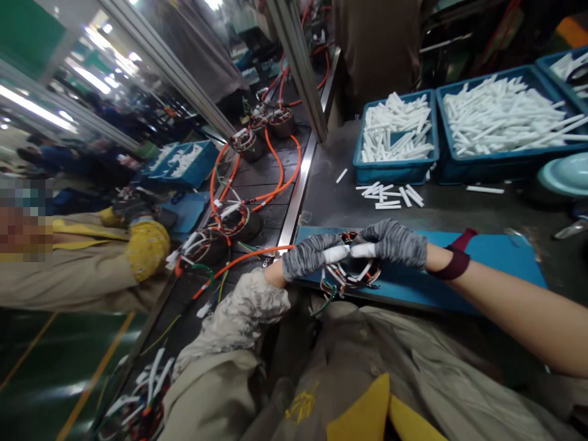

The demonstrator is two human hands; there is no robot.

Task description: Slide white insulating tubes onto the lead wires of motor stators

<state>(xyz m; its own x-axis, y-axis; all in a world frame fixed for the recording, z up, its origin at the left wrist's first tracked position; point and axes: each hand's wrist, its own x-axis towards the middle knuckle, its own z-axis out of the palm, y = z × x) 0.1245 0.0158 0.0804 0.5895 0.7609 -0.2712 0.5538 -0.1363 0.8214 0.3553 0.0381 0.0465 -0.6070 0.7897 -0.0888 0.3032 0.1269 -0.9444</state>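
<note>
A round wound part (pixel 356 275) with white sleeves and coloured wires rests on the blue mat (pixel 500 263) in front of me. My left hand (pixel 310 256), in a grey knit glove with white fingertips, is closed on its left upper rim. From the right, my right hand (pixel 395 245), gloved the same way, closes on the rim's upper right, its fingertips almost meeting the left ones. An orange cable (pixel 248 254) runs leftward from near my left hand. The fingertips hide the part's far edge.
Blue bins of white tubes (pixel 397 173) (pixel 509 162) stand beyond the mat, with loose tubes (pixel 388 206) before them. More wired parts (pixel 241 223) line the conveyor at left. A co-worker's sleeve (pixel 147 250) is farther left. A metal post (pixel 298 67) rises behind.
</note>
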